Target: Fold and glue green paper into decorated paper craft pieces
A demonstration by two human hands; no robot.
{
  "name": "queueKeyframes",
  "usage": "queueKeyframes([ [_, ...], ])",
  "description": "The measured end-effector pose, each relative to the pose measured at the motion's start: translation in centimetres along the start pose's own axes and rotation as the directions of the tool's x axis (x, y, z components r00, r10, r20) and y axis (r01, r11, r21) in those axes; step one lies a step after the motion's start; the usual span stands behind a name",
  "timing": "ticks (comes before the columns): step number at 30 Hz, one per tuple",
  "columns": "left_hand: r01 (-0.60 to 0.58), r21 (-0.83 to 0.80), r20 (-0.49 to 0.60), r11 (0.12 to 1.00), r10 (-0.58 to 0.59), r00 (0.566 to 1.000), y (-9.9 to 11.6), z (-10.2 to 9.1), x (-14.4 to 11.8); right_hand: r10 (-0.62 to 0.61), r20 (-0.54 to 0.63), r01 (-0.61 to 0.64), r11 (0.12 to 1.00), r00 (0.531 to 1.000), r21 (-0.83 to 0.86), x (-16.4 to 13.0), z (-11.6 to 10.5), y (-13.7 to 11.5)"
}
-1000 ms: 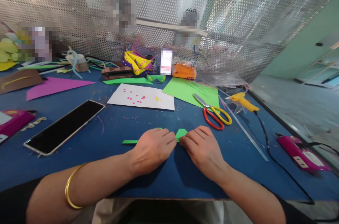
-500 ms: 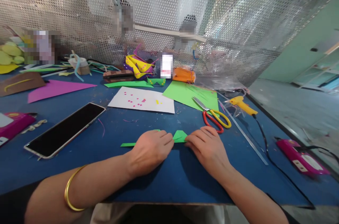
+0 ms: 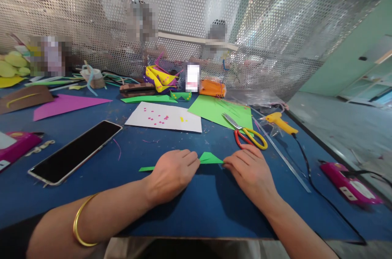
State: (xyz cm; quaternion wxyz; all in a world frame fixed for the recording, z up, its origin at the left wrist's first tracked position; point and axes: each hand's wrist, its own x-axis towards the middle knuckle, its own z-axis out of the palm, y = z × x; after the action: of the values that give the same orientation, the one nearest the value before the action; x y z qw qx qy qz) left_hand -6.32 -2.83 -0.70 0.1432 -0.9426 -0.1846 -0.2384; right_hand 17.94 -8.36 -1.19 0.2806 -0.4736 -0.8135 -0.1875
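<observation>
A narrow piece of green craft paper or foam (image 3: 211,158) lies near the front of the table, with a pointed peak between my hands and a thin strip showing at the left. My left hand (image 3: 175,173) is closed over its middle, palm down, and hides much of it. At its right end, the fingertips of my right hand (image 3: 249,168) pinch the tip of the green piece. Just beyond my right hand lie scissors (image 3: 243,130) with one red and one yellow handle, their blades resting on a light green sheet (image 3: 220,108).
A white sheet (image 3: 162,122) carries small pink and yellow bits. A phone (image 3: 76,150) lies at left, near a pink sheet (image 3: 67,105). On the right are a yellow glue gun (image 3: 280,122), its black cord and a magenta box (image 3: 350,183). Metal mesh (image 3: 183,10) stands behind.
My right hand has slid to the right along the green piece, so more of it shows between my hands. My left hand stays almost in place.
</observation>
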Motion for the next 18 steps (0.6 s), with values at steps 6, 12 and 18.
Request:
queueKeyframes([
  [6, 0.018, 0.016, 0.0, 1.0, -0.018, 1.0, -0.13, -0.02, 0.0, 0.066, 0.031, -0.065, 0.998, 0.997, -0.018, -0.05, -0.66, 0.87],
  [12, 0.013, 0.015, -0.02, 1.0, -0.013, 1.0, -0.19, -0.02, 0.09, 0.073, 0.048, -0.075, 0.997, 0.996, 0.034, -0.22, -0.8, 0.93],
  [18, 0.01, 0.032, -0.035, 0.999, -0.009, 0.999, -0.22, -0.21, 0.26, 0.049, 0.033, -0.049, 0.999, 0.998, 0.001, 0.07, -0.67, 0.33],
])
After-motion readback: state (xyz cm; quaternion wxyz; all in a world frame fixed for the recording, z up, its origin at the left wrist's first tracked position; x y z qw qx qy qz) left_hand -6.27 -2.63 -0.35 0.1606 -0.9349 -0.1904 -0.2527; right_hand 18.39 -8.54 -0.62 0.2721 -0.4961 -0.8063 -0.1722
